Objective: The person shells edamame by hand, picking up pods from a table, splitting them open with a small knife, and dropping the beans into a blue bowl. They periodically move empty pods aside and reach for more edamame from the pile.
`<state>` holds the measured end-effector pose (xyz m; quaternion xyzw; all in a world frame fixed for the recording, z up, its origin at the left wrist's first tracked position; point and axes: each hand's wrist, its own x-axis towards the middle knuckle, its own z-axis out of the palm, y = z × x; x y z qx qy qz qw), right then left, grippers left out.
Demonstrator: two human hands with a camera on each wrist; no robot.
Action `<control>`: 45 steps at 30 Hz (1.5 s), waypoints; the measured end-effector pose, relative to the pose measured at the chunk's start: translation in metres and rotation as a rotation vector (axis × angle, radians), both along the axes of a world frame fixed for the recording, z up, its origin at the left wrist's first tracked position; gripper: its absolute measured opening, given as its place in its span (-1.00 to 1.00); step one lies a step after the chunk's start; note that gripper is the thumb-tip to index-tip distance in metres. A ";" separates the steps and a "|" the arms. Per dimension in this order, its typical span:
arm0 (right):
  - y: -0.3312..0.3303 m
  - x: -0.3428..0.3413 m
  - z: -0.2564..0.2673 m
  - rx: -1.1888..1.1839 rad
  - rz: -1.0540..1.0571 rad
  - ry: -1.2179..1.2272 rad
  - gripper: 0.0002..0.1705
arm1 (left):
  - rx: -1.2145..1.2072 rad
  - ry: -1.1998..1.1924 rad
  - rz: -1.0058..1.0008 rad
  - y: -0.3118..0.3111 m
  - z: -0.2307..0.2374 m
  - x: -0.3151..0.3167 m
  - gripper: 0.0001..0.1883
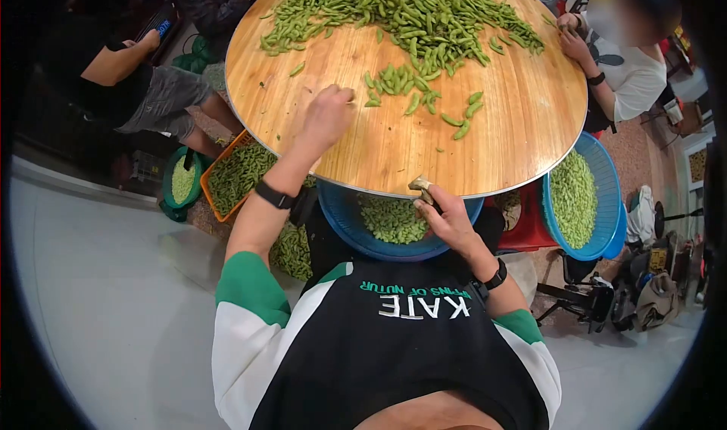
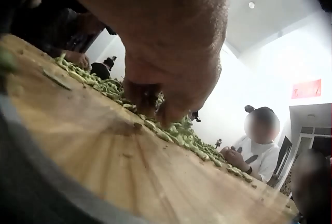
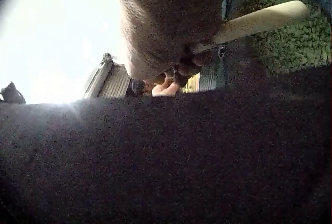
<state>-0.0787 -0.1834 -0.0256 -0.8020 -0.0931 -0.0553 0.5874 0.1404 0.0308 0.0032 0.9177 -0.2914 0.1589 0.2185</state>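
Observation:
Above the round wooden table (image 1: 515, 119), the left hand (image 1: 329, 116) hangs with bent fingers, left of some loose green pods (image 1: 397, 79). In the left wrist view that hand (image 2: 174, 63) points its fingers down before the pod heap (image 2: 192, 143); whether they hold anything is hidden. At the near table edge the right hand (image 1: 448, 222) pinches a small brownish thing (image 1: 420, 185), over a blue basket (image 1: 344, 222) of shelled beans (image 1: 394, 219). From the right hand (image 3: 166, 32) in the right wrist view, a long pale thing (image 3: 264, 22) with a rounded end sticks out.
A large pod heap (image 1: 409, 14) covers the far side of the table. At right stands another blue basket (image 1: 603, 180) of beans; at left, an orange crate (image 1: 203, 184) of pods and a green basin (image 1: 170, 174). People sit at left and right.

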 end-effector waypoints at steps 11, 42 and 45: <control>0.004 0.018 0.022 0.457 -0.081 0.296 -0.59 | -0.188 0.318 -0.164 -0.036 -0.012 -0.019 -0.94; -0.001 0.029 0.023 0.795 0.091 0.292 -0.63 | -0.809 1.152 -0.570 -0.043 0.005 -0.090 -0.91; -0.009 0.027 0.019 0.783 0.166 0.311 -0.62 | -0.920 1.385 -0.608 -0.044 0.010 -0.093 -0.90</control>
